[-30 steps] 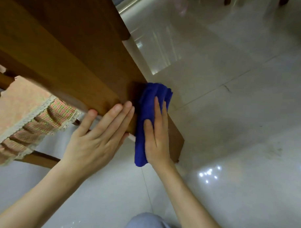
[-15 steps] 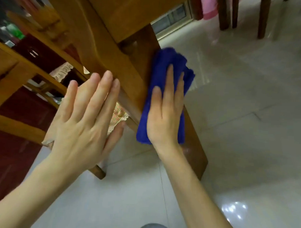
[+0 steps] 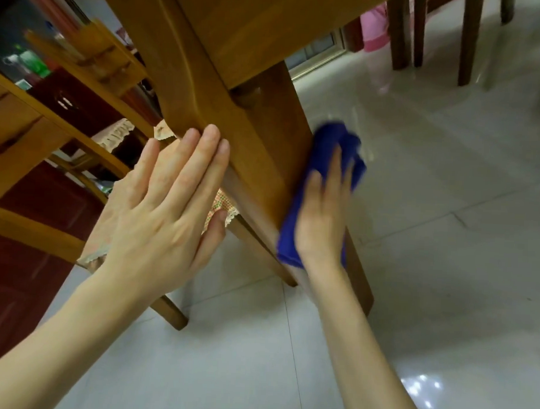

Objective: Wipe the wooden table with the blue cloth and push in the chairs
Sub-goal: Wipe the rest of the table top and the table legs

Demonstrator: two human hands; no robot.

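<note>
Looking down from the head: pressing the blue cloth point(image 3: 327, 142) flat against the side of the desk leg point(image 3: 280, 134) with the right hand point(image 3: 321, 220), fingers straight and laid over it, not curled round it (a bit blurry here). Holding the left hand point(image 3: 158, 215) open too, fingers straight and close together, tips by the wooden rail point(image 3: 175, 87) under the desk point(image 3: 238, 28), touching or just off it, hard telling. Guessing at the cloth being soft, light and floppy, folding round the corner easily and sliding well on smooth wood. Best holding, likely: a flat palm on its thick middle for rubbing, a pinch at a folded edge for lifting.
</note>
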